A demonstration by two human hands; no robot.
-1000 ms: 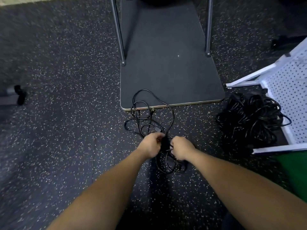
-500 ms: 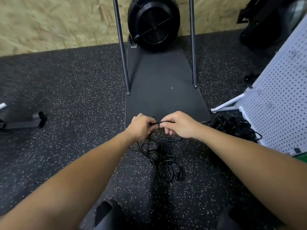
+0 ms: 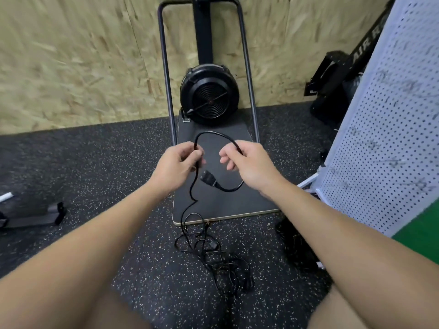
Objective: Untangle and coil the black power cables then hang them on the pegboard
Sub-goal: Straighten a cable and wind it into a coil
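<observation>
Both hands are raised in the middle of the view, each holding the same thin black power cable (image 3: 215, 135). The left hand (image 3: 177, 166) has its fingers curled round the cable at 9 o'clock of a small loop. The right hand (image 3: 249, 163) pinches the cable at 3 o'clock of that loop between thumb and forefinger, its other fingers loosely bent and holding nothing. The loop arches over the gap between the hands. Below the right hand the cable curves back towards the centre and ends in a black moulded plug (image 3: 209, 178), which hangs free just below and between the hands.

From the left hand the cable drops towards 6 o'clock and joins a loose tangle of black cable (image 3: 213, 260) lying on the dark speckled rubber floor (image 3: 95, 167). A second heap of black cables (image 3: 297, 248) lies at 4 o'clock, partly hidden by the right forearm.

The white perforated pegboard (image 3: 384, 129) stands at 3 o'clock, leaning. At 12 o'clock a black round fan unit (image 3: 209, 98) sits on a dark flat rectangular platform (image 3: 213, 207) before a chipboard wall (image 3: 71, 62).
</observation>
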